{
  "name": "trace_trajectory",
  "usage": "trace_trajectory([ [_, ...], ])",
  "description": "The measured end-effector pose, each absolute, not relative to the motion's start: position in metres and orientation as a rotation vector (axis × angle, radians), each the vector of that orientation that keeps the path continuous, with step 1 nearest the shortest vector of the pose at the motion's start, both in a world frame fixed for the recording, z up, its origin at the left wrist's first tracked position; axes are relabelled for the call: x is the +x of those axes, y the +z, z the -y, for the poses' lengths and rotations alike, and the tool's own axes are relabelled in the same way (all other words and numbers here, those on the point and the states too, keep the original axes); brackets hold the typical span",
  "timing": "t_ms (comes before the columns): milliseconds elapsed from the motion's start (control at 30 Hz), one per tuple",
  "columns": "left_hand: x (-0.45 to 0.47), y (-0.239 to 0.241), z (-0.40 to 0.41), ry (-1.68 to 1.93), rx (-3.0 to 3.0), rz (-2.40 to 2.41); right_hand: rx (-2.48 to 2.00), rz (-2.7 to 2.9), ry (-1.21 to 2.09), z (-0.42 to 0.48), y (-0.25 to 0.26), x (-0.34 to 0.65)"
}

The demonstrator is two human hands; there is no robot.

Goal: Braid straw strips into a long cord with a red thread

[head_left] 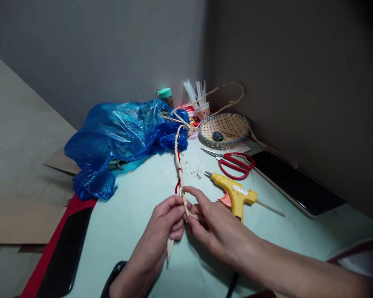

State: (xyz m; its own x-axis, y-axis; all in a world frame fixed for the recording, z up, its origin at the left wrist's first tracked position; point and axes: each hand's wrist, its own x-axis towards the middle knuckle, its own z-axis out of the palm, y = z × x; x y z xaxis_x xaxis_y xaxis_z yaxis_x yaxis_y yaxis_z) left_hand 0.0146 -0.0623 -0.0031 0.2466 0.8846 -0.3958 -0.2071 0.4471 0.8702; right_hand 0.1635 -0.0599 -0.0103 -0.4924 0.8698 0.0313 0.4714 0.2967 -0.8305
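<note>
A pale braided cord (pixel 178 163) of straw-like strands runs from the back of the table towards me, with a piece of red string tied around it. My left hand (pixel 168 219) pinches the near end of the braid, and one flat strand sticks out below its fingers. On the other side, my right hand (pixel 207 219) has its fingertips closed on the same end, thumb and index finger apart along the braid. A yellow glue gun (pixel 236 192) lies just beyond my right hand. Red-handled scissors (pixel 236 165) rest behind it.
A blue plastic bag (pixel 121 128) fills the back left. At the back right stand a woven basket (pixel 230 124) holding a dark thread spool (pixel 217 136), and a cup of glue sticks (pixel 202 109). One dark phone (pixel 65 252) lies left; a tablet-like device (pixel 295 182) lies right.
</note>
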Motion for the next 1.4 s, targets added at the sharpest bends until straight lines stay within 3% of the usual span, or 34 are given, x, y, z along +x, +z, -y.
trace_trajectory([
  [233, 0.014, -0.009, 0.063, 0.887, 0.914, -1.236, -1.226, 2.426, 0.562, 0.072, -0.017, 0.159],
  [400, 0.012, -0.009, 0.064, 0.871, 0.899, -1.328, -1.009, 2.571, 0.156, 0.085, -0.018, 0.149],
  [500, 0.009, -0.007, 0.062, 0.85, 0.806, -1.3, -0.868, 2.601, 0.085, 0.09, -0.007, 0.143],
  [667, 0.003, 0.0, 0.06, 0.889, 0.636, -1.15, -0.684, 2.441, 0.542, 0.073, 0.023, 0.164],
  [767, 0.004, 0.004, 0.06, 0.944, 0.583, -1.037, -0.965, 2.076, 0.785, 0.049, 0.032, 0.184],
  [867, 0.006, 0.002, 0.062, 1.012, 0.539, -0.921, -1.123, 2.016, 1.019, 0.024, 0.026, 0.19],
  [1067, 0.009, -0.003, 0.06, 1.01, 0.519, -0.896, -0.805, 1.692, 1.755, 0.009, 0.0, 0.17],
  [1400, 0.005, -0.012, 0.054, 0.855, 0.49, -0.942, -1.006, 1.611, 1.793, 0.008, -0.007, 0.169],
])
